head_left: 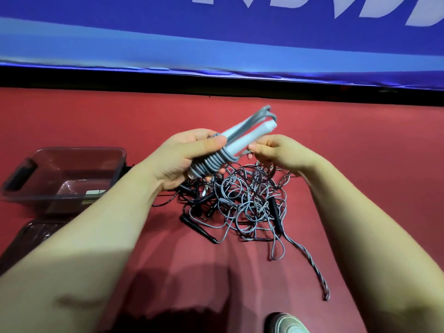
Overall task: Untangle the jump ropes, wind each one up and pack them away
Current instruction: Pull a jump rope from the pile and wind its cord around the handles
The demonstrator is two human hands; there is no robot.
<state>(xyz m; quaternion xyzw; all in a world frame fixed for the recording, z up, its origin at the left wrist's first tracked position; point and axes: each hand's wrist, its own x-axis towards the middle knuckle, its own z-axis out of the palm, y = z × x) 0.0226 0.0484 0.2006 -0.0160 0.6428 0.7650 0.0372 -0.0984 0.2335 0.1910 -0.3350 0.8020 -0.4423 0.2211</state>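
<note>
Holding a wound-up grey rope (213,163) up in the air with the left hand (182,159), over the middle of the red floor (360,140). Fingers and thumb curled tight round the coils and round the two pale handles (242,135) inside them. Handles sticking out past the coils, tilted up and away toward the far edge.

Pinching a loose bit of that same rope with the right hand (276,152), fingers bent in, just beside the bundle.

Right under both hands, lying on the floor, a big messy pile of ropes (240,200), grey and black all mixed up. Poking out at the near left side of the pile, some black handles (197,227). From the right side of the pile, one twisted strand (305,258) running toward the near edge.

Over by the left edge of the floor, a see-through box (79,150), open on top, with a dark grip on its left end. Just in front of the box, a flat see-through lid (31,234).

At the near edge, the toe of a shoe (286,323). Along the far edge, a blue banner (216,39) with white letters.
</note>
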